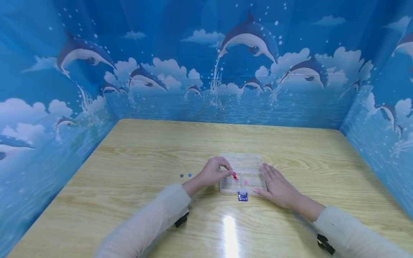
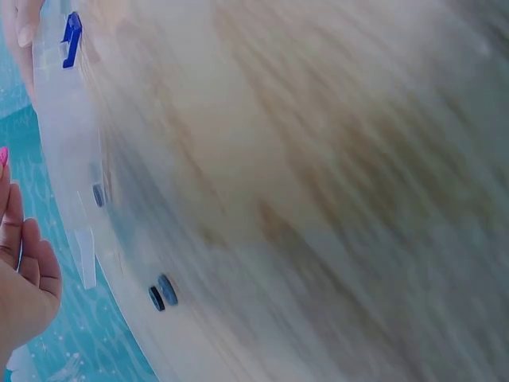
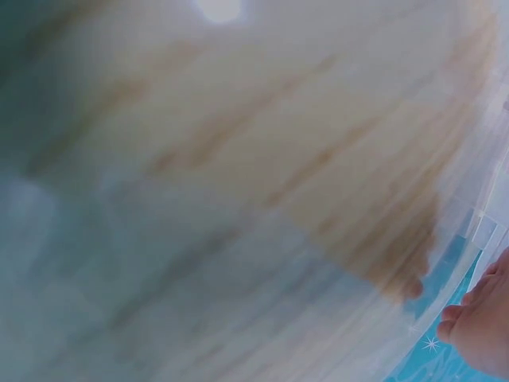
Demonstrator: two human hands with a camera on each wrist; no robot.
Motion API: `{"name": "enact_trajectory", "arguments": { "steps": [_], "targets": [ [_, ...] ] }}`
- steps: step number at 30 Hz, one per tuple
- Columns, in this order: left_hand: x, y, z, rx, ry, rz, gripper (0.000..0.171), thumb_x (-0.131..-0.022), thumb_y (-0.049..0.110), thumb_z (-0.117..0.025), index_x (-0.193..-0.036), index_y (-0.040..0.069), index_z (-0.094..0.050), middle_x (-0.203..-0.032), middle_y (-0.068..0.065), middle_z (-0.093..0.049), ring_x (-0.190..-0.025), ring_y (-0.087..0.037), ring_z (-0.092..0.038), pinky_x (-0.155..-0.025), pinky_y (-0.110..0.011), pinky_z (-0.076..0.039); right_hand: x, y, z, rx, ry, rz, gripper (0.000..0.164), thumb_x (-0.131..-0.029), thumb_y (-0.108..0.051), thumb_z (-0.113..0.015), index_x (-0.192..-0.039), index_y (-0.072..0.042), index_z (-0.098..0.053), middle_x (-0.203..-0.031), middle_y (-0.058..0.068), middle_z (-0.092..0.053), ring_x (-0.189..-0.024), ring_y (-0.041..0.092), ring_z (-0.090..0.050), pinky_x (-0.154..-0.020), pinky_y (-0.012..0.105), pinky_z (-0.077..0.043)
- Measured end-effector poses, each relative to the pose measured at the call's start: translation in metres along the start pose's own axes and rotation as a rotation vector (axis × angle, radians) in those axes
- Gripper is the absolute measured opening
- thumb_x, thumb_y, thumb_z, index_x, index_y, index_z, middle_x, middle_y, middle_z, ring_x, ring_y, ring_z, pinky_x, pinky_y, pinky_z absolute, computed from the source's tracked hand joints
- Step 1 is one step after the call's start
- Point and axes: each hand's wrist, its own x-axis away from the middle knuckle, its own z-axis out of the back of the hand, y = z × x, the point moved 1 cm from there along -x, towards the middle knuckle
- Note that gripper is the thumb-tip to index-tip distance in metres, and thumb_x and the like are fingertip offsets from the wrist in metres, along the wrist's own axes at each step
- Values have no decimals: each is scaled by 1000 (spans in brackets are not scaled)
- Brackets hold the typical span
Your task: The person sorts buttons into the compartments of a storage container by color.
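Note:
A clear plastic box (image 1: 227, 191) with inner dividers lies on the table, a blue latch (image 1: 242, 196) at its near side. Over its left half, my left hand (image 1: 213, 172) pinches a small pink disc (image 1: 234, 173) between thumb and fingertips. Just below that disc, small red pieces (image 1: 236, 178) show in the box. Farther right inside is a pale pink piece (image 1: 246, 182). My right hand (image 1: 280, 188) rests along the box's right side with fingers extended and thumb near the front corner. In the left wrist view, the pink disc (image 2: 3, 155) shows at the fingertips.
Left of the box, a dark disc (image 1: 181, 175) and a blue disc (image 1: 189, 175) lie on the wooden table (image 1: 145, 154). Curtains (image 1: 180, 104) printed with dolphins stand behind the table and at both sides. A bright reflection shows on the tabletop in front.

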Motion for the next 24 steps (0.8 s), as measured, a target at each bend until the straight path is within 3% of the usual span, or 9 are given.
{"name": "enact_trajectory", "arguments": {
  "steps": [24],
  "targets": [
    [-14, 16, -27, -112, -49, 19, 6, -82, 12, -67, -82, 7, -71, -91, -4, -70, -95, -17, -56, -92, -28, -43, 0, 3, -4, -4, 13, 9, 81, -91, -48, -49, -138, 14, -25, -146, 32, -23, -135, 45, -25, -110, 54, -22]
  ]
}}
